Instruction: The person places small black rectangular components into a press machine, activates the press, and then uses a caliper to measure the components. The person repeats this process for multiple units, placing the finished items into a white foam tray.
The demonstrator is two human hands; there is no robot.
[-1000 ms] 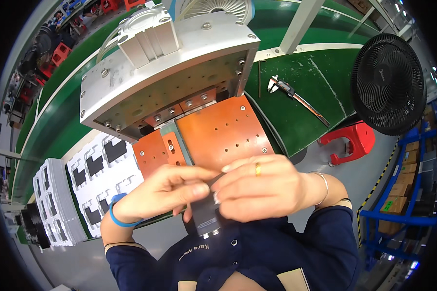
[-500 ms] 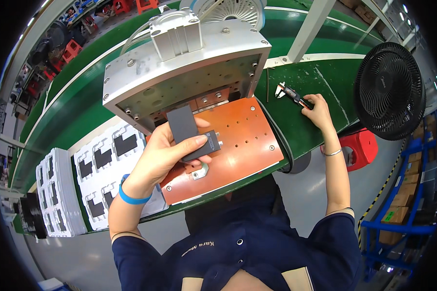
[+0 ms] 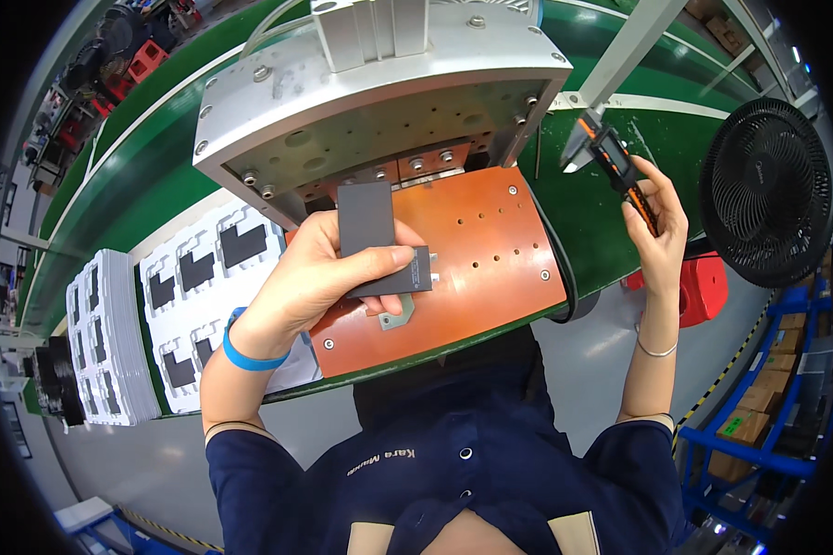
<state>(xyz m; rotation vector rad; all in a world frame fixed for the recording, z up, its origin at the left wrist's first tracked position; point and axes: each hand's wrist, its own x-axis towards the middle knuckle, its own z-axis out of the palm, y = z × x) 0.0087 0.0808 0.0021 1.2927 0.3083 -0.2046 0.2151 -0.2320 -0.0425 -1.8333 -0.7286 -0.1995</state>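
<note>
My left hand (image 3: 310, 277) is closed round an L-shaped dark grey battery (image 3: 365, 220), thumb on its lower arm and fingers underneath. Small metal tabs stick out from the battery's right end. It is held over an orange plate (image 3: 491, 310) at the front of a metal press (image 3: 370, 111). Beneath my left fingers, a small pale metal block (image 3: 398, 318) shows on the plate. Off to the right, my right hand (image 3: 662, 231) grips a digital caliper (image 3: 609, 159) by its beam, raised above the green bench with the jaws pointing up and left.
Left of the press lies a white moulded tray (image 3: 190, 319) holding several black L-shaped pieces, beside a stack of similar trays (image 3: 139, 351). A black fan (image 3: 759, 190) stands at the right, near a red stool (image 3: 703, 289). A dark cable (image 3: 565, 277) runs along the plate's right edge.
My right hand has lifted the caliper up off the green bench. My left hand still holds the battery, now turned more upright. The whole view has shifted somewhat closer to the press.
</note>
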